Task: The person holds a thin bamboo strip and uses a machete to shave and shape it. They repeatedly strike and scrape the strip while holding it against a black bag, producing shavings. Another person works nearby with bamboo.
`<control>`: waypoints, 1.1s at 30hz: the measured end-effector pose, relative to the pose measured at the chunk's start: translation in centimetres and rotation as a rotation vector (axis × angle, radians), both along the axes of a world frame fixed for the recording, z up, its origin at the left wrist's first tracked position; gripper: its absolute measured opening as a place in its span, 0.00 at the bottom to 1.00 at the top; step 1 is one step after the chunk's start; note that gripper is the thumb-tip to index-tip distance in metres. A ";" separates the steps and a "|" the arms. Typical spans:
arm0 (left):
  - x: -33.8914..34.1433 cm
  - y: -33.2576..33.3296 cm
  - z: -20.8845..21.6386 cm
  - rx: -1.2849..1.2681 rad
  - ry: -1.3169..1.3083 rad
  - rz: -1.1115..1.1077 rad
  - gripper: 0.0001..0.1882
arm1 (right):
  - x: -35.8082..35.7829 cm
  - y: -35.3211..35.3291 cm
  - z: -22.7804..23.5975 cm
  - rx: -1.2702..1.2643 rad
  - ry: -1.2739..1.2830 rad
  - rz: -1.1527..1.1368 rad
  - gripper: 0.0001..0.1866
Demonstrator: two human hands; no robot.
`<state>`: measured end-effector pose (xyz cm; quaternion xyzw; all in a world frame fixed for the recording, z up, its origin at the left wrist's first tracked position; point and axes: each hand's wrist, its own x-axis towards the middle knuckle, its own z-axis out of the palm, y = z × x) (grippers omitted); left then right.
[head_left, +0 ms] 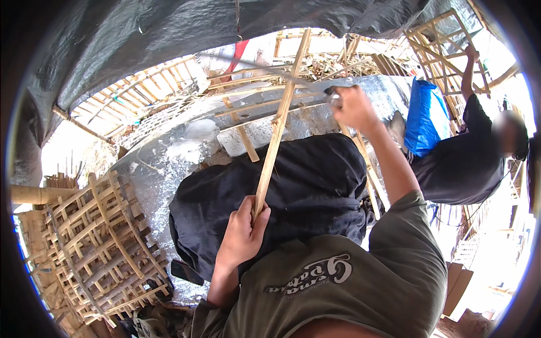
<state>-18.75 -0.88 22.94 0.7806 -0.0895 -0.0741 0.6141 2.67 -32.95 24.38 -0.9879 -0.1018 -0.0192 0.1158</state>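
My left hand is closed round the lower end of a long, pale bamboo strip. The strip slants up and away from me over the black cloth across my lap. Up and to the right, my right hand grips a long-bladed knife by its handle. Its blade, smeared by motion, points left and crosses the upper part of the strip. Whether the edge touches the bamboo I cannot tell.
A woven bamboo lattice leans at the left. Ahead lie more bamboo strips and a pale block on a silvery sheet. At the right, another person holds a bamboo frame beside a blue bag. Dark tarpaulin hangs overhead.
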 end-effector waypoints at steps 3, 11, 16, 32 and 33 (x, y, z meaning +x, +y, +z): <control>0.8 -0.3 0.8 0.038 -0.032 -0.008 0.05 | -3.8 3.1 1.4 -0.037 -0.178 0.212 0.18; -0.6 0.2 1.4 0.100 0.033 -0.008 0.25 | -2.0 1.4 1.4 -0.093 -0.224 0.142 0.14; -0.8 0.3 -0.1 0.102 -0.020 -0.046 0.31 | -4.0 2.4 2.0 -0.076 -0.198 0.190 0.14; -0.6 -0.3 0.3 0.098 -0.229 -0.016 0.31 | -2.6 1.0 4.8 -0.164 -0.283 0.012 0.17; -0.6 -0.2 0.4 0.093 -0.189 -0.026 0.31 | -3.0 1.1 4.8 -0.186 -0.259 0.016 0.17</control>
